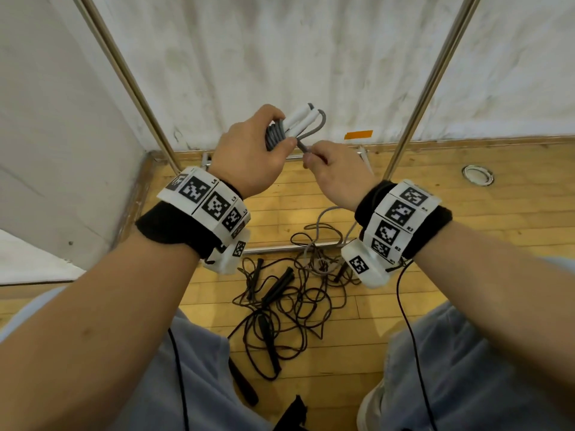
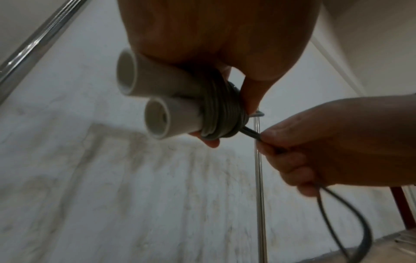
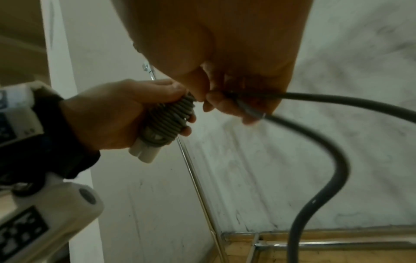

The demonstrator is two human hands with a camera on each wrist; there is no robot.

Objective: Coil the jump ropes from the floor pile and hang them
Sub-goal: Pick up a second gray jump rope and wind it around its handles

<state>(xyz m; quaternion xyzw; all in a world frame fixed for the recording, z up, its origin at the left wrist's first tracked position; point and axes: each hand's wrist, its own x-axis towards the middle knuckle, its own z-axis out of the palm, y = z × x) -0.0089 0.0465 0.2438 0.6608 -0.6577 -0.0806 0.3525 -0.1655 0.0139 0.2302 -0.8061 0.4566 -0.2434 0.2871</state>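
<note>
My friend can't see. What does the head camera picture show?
A left hand grips a grey jump rope wound round its two white handles, while the right hand pinches the rope's loose end. Below, tangled dark ropes lie on the wooden floor.

**A scuffed corner on a wood floor**

White walls (image 1: 280, 57), streaked with grey smudges, meet in a corner on the left. The wooden plank floor (image 1: 466, 219) is honey-yellow. A chrome rack's poles (image 1: 435, 73) lean against the wall. Orange tape (image 1: 358, 135) marks the baseboard; a round floor socket (image 1: 477, 175) sits nearby.
</note>
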